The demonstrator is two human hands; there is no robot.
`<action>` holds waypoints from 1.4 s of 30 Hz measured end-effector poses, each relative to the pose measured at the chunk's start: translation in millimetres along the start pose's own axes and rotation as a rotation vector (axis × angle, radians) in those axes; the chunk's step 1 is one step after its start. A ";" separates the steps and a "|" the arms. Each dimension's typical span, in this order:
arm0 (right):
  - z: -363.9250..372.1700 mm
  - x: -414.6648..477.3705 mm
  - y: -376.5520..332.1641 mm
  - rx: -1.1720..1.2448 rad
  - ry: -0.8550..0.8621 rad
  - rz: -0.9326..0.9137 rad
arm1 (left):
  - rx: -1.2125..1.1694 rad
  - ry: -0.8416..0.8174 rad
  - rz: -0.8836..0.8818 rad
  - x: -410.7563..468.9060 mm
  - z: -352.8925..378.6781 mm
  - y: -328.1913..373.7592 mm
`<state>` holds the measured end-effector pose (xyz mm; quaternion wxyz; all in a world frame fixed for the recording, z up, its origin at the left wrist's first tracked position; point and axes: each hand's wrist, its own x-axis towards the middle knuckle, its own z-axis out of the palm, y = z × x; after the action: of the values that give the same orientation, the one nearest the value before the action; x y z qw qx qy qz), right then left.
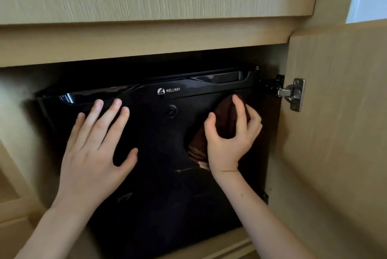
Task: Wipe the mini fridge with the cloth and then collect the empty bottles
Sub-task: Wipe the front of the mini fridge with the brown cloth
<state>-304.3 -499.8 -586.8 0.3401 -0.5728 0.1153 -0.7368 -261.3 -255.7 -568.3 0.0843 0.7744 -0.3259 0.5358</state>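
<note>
The mini fridge (pixel 167 145) sits inside a cupboard recess, its glossy black door facing the person. The right hand (pixel 228 143) holds the brown cloth (pixel 225 116) bunched against that door. Its fingers (pixel 239 112) and thumb are curled round the wad, so the cloth lies directly under them, and a loose tail hangs below the palm, beside the wrist. The left hand (pixel 92 154) lies flat on the door with its fingers (pixel 111 116) straight and spread. The tips sit just below the recessed handle strip (pixel 219 78), which runs along the top edge. This hand holds nothing and looks to be steadying the door.

The wiping step is in hand. The cloth is near the door's upper right corner, close to the hinge (pixel 293 94) of the open cupboard door (pixel 335 143). Nearly all the door's surface therefore lies left of and below the right fingers. The door's long axis runs sideways, so a leftward pass under the logo (pixel 168 90) would reach the left fingers and they would have to lift. Pale streaks low on the door may be smears or only reflections; the dark gloss makes it hard to say. No empty bottles are in view.
</note>
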 end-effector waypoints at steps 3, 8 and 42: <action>8.8 -27.3 -17.5 0.010 -0.126 -0.131 | -0.009 0.011 -0.012 0.2 0.2 4.5; 11.1 -38.4 -25.7 0.029 -0.311 -0.354 | -0.030 0.024 -0.027 0.7 1.5 7.1; -86.4 -142.1 122.1 0.016 0.024 0.495 | -0.066 -0.013 0.053 0.3 34.8 66.5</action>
<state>-323.0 -519.4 -791.4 0.5135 -0.5155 0.2504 -0.6387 -273.8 -324.0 -596.9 0.0936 0.7658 -0.3644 0.5216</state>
